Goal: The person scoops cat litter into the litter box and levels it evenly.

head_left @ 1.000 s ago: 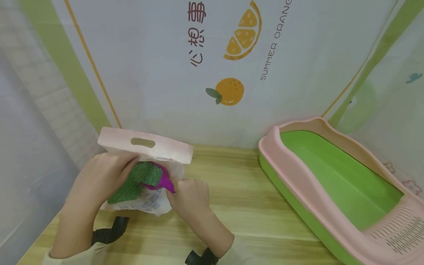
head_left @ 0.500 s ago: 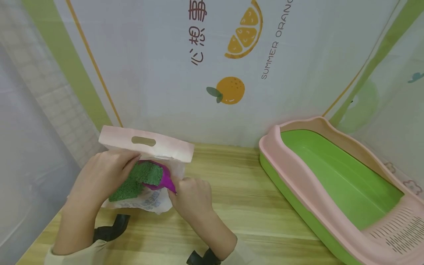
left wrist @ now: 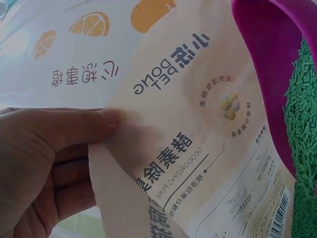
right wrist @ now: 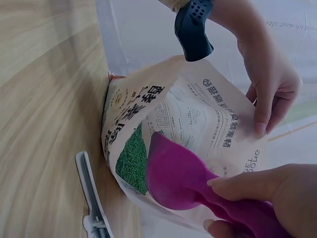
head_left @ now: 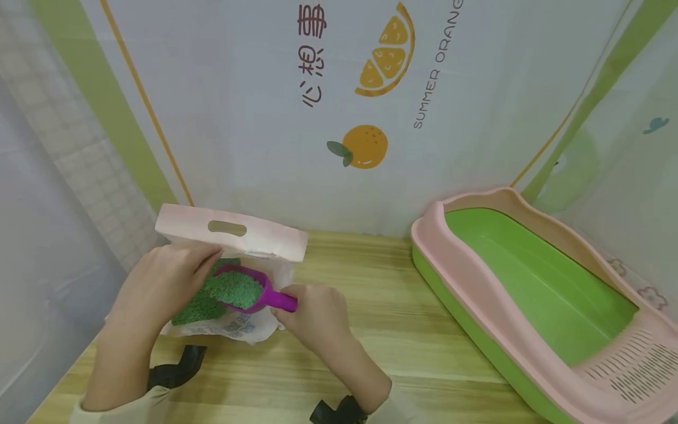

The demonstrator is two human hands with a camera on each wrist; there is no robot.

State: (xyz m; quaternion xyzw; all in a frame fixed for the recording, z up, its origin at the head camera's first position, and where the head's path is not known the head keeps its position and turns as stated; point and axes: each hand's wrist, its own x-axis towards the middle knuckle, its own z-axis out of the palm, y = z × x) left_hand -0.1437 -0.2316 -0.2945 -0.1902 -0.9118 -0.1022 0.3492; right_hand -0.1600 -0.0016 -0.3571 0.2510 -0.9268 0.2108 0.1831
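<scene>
My left hand (head_left: 166, 282) pinches the rim of a pale paper bag (head_left: 275, 241) between thumb and fingers, as the left wrist view shows closely. Inside the bag lie green cat litter pellets (right wrist: 131, 161). A purple scoop (head_left: 265, 297), heaped with the same pellets, sits at the bag's open mouth. My right hand (head_left: 320, 315) grips its handle, thumb along the top in the right wrist view. From there, only the scoop's outside (right wrist: 173, 173) shows; its load is hidden.
A green litter tray (head_left: 477, 347) with a pink rim (head_left: 474, 265) stands on the right of the wooden table (head_left: 371, 282). A long white-and-grey clip-like object (right wrist: 91, 196) lies beside the bag. A printed curtain (head_left: 254, 118) hangs behind.
The scoop has drawn back to the right and levelled, so more of its handle and pellet load shows. My right hand moved right with it; the left hand stays on the bag.
</scene>
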